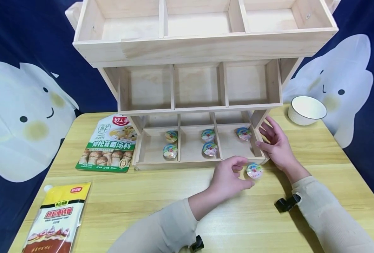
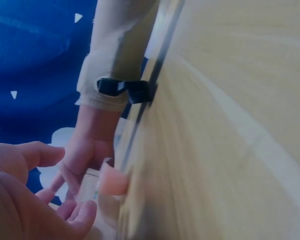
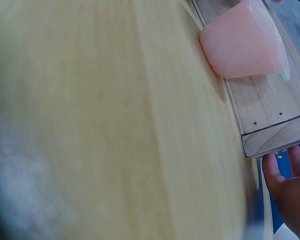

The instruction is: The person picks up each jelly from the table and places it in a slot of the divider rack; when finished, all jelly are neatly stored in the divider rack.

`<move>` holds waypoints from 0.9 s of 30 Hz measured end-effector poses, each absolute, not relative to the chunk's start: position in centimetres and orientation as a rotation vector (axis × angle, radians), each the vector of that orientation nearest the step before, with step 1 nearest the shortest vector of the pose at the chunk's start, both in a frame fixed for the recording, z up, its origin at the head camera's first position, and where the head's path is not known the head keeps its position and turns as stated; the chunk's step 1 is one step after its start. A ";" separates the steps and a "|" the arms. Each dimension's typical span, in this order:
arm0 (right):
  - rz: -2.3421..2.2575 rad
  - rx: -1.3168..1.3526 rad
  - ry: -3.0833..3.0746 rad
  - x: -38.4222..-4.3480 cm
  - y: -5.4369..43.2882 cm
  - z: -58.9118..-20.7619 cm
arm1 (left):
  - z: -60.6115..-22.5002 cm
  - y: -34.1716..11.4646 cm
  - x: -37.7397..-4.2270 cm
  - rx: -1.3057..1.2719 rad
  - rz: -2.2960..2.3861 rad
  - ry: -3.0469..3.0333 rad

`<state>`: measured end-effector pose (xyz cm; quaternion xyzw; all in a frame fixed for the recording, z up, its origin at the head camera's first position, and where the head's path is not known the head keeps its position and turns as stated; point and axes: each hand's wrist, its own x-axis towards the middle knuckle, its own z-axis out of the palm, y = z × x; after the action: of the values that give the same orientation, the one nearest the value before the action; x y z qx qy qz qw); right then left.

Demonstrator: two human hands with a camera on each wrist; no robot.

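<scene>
A jelly cup [image 1: 254,171] with a printed lid stands upright on the table, just in front of the wooden rack's [image 1: 174,165] lower right corner. Its pink body [image 3: 245,42] shows in the right wrist view. Beside it is my left hand [image 1: 229,177], thumb and fingers spread; the left wrist view shows a gap between them and the cup. My right hand [image 1: 276,147] touches the right side of the rack's bottom tray with its fingertips. Two jelly cups lie in the left compartment, two in the middle one, and a single jelly cup [image 1: 243,134] in the right.
Two upper tiers of the rack, each split into three compartments, rise behind the bottom tray. A mushroom soup pouch [image 1: 109,144] lies left of the rack, with a yellow-topped sugar bag [image 1: 58,219] nearer the front. A white bowl [image 1: 307,110] stands at the back right.
</scene>
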<state>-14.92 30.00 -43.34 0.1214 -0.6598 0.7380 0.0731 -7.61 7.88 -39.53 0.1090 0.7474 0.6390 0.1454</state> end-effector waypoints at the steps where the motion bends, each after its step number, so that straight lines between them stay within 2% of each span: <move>1: 2.213 0.367 -1.983 -14.9 30.0 -43.3 | -39.7 7.9 -7.6 0.304 1.833 2.155; 11: 2.188 0.358 -2.004 -14.9 30.0 -43.3 | -41.5 9.1 -7.5 0.242 1.803 2.201; 27: 2.199 0.347 -1.995 -14.9 30.0 -43.4 | -43.3 10.8 -7.6 0.399 1.791 2.335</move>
<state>-14.88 29.97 -43.44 0.1158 -0.6654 0.7335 0.0762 -7.63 10.78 -43.27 0.1340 0.7834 0.6008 0.0859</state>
